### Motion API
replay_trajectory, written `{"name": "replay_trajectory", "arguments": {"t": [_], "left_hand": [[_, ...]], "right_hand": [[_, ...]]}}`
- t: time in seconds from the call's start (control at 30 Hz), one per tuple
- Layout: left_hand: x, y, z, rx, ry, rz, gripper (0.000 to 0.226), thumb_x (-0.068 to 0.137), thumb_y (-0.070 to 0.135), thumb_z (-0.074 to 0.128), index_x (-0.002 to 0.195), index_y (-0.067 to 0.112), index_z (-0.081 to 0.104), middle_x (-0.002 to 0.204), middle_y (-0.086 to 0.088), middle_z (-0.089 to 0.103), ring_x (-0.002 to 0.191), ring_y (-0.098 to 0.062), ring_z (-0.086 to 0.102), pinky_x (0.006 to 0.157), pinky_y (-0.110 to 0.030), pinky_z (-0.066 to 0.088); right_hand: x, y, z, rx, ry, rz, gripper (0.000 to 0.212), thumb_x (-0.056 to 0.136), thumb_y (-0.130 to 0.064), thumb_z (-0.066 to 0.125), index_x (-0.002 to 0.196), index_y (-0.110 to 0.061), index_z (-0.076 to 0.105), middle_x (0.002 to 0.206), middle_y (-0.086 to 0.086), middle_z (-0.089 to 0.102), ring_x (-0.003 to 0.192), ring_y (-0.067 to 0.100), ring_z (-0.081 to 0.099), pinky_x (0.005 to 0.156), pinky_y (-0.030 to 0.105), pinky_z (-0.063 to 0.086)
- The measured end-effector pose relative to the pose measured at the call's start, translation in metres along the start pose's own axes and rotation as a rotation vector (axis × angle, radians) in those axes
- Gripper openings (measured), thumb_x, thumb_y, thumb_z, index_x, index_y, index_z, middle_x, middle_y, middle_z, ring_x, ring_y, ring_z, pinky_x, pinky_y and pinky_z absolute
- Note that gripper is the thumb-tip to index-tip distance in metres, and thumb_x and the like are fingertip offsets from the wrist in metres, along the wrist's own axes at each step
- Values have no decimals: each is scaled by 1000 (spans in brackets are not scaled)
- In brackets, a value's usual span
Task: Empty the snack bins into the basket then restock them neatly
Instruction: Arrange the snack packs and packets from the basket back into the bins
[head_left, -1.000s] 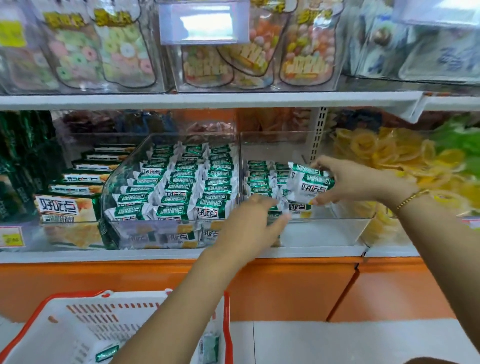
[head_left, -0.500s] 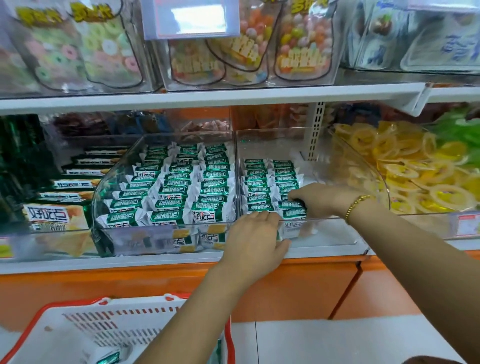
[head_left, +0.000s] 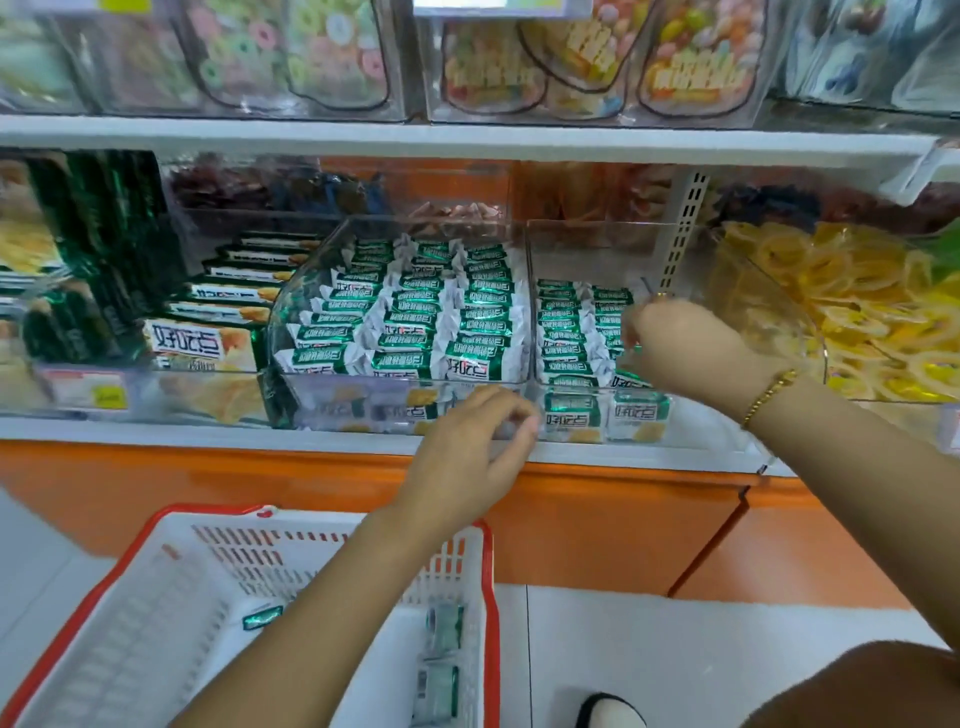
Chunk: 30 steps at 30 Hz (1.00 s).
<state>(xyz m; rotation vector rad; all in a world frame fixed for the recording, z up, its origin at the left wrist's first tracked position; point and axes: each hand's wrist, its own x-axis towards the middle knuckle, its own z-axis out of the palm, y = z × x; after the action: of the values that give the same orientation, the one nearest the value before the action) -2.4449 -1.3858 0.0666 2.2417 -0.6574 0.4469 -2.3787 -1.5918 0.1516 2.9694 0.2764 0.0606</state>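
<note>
Your right hand (head_left: 691, 353), grip unclear, sits among packets (head_left: 563, 338) in the part-filled bin (head_left: 696, 428), your left hand (head_left: 467, 457) slack, empty; the basket (head_left: 488, 597) holds a few.

orange cabinet front (head_left: 613, 525), white floor (head_left: 701, 654)

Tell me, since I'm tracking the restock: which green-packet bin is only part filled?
The right bin, under the right hand: two rows with bare space beside them. The left bin is packed with three full rows.
</note>
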Motion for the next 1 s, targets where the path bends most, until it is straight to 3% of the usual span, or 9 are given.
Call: {"name": "replay_trajectory", "arguments": {"t": [0.17,0.3,0.43,0.53,0.63,0.7,0.8,0.87,1.0], "left_hand": [[-64,-61,-36,86,-25,-240,36,92,41,43,66,18,54,62,6,56,58,-9,52,55,-30,42],[-131,-129,-42,134,-298,-585,19,94,27,55,85,12,64,77,-2,65,66,-17,60,58,-30,48],[-211,-182,-24,61,-711,-936,32,87,33,67,112,15,59,109,-3,62,95,-18,59,76,-22,46],[-260,-195,-1,74,-966,-995,44,89,34,64,126,12,54,131,-6,51,119,-21,49,94,-25,37],[-287,-200,26,55,-1141,-1025,23,89,30,64,97,9,59,106,-11,51,98,-18,51,88,-31,41],[-293,-202,39,65,-1172,-1049,28,83,32,68,76,8,55,88,-11,53,82,-21,53,74,-33,43],[-290,-198,45,56,-1198,-1066,35,80,29,71,79,-4,60,66,-10,46,70,-24,53,67,-33,42],[-288,-197,47,97,-1245,-1056,41,79,19,72,99,-15,63,61,-12,45,68,-28,57,64,-33,41],[-286,-192,46,130,-1294,-1089,33,75,13,75,101,-6,69,73,-11,57,72,-24,59,65,-30,47]], "right_hand": [[-38,-85,-3,178,-74,-441,28,94,-33,52,72,-17,45,67,2,49,58,14,40,59,34,38],[-52,-172,67,198,-368,-643,15,93,-32,54,96,-18,59,91,0,62,80,16,53,64,28,38],[-65,-243,162,255,-731,-616,38,95,-31,55,119,-2,58,121,13,60,109,26,55,77,23,35],[-79,-274,229,226,-1061,-503,38,93,-33,58,105,3,62,113,21,63,89,30,60,74,29,41],[-89,-284,263,219,-1160,-380,18,89,-30,63,94,-13,62,93,6,63,67,16,53,64,27,45],[-92,-281,273,212,-1296,-302,29,89,-27,65,110,-8,64,118,13,61,81,21,57,65,27,49],[-97,-279,280,203,-1433,-242,39,88,-28,67,125,-18,58,143,14,46,111,28,58,83,26,53],[-103,-281,282,318,-1557,-85,70,87,-25,68,145,-6,34,155,15,23,137,34,34,105,38,42],[-112,-285,285,243,-1451,-125,51,85,-22,70,128,1,55,134,17,55,101,24,61,85,30,51]]}}
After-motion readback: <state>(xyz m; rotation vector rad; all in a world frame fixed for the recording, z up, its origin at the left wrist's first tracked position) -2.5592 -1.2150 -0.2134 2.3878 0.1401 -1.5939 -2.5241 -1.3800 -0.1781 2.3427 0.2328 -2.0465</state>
